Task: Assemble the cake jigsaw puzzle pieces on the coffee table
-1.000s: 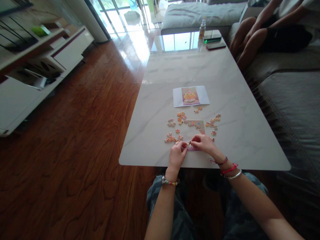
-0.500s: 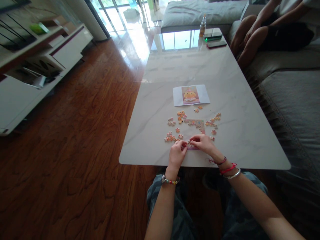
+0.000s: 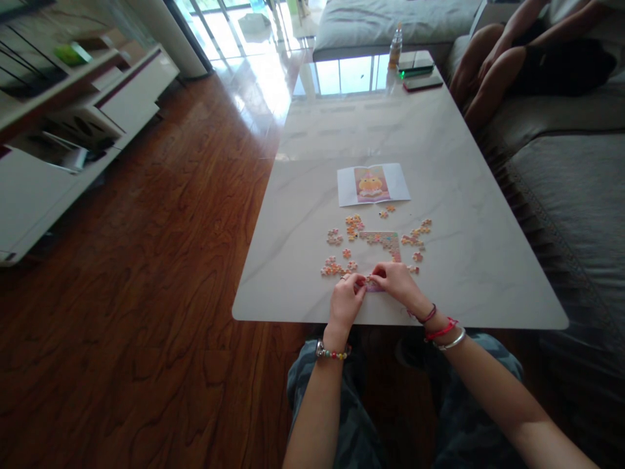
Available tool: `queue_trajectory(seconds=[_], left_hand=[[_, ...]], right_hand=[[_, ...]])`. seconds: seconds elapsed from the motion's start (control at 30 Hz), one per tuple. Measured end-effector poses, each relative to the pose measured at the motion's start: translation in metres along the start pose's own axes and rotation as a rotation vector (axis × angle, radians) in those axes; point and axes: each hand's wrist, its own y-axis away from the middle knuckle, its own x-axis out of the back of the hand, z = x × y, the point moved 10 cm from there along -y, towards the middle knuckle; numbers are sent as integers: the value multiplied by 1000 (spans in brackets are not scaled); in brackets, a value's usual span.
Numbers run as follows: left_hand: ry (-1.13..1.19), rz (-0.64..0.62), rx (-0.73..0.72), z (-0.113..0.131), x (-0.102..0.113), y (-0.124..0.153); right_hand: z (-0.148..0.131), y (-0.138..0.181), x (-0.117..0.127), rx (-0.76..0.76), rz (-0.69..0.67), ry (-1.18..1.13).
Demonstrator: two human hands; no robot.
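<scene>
My left hand (image 3: 346, 298) rests at the near edge of the table, its fingers closed by the lower part of a jigsaw puzzle (image 3: 375, 287); what they grip is hidden. Opposite it, my right hand (image 3: 394, 280) pinches a small puzzle piece (image 3: 370, 279), held low over that same part. Beyond my fingers, the joined top and right border (image 3: 390, 241) forms a corner. Loose puzzle pieces lie in groups on the left (image 3: 332, 266), at the upper left (image 3: 353, 226) and on the right (image 3: 416, 236).
A creased sheet with a printed picture (image 3: 372, 184) lies behind the pieces. At the far end of the marble-look table (image 3: 303, 215) are a bottle (image 3: 395, 47) and phone-like devices (image 3: 418, 73). A person (image 3: 508, 62) sits on the sofa (image 3: 571, 176) at the right.
My right hand has shifted slightly left and lowered the puzzle piece toward the puzzle's lower part. My left hand has stayed almost still. The view has tilted very slightly.
</scene>
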Motion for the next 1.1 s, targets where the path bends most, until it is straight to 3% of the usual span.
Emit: queue_trajectory(seconds=[0.13, 0.33, 0.43, 0.57, 0.7, 0.8, 1.0, 1.1], left_hand=[[7, -8, 4, -1, -1, 0], [125, -13, 33, -1, 5, -2], [238, 37, 52, -3, 21, -4], [260, 213, 105, -15, 61, -9], [221, 169, 137, -21, 68, -18], [168, 131, 120, -15, 58, -25], [58, 58, -17, 24, 32, -58], [47, 68, -99, 47, 35, -88]], right_hand=[[2, -2, 0, 10, -22, -4], [8, -17, 16, -26, -11, -228], [-18, -28, 11, 31, -16, -167], [-57, -37, -17, 98, -86, 50], [-67, -32, -14, 139, 3, 157], [-42, -21, 15, 151, 97, 5], [80, -5, 108, -147, 379, -170], [108, -11, 129, -165, 392, -169]])
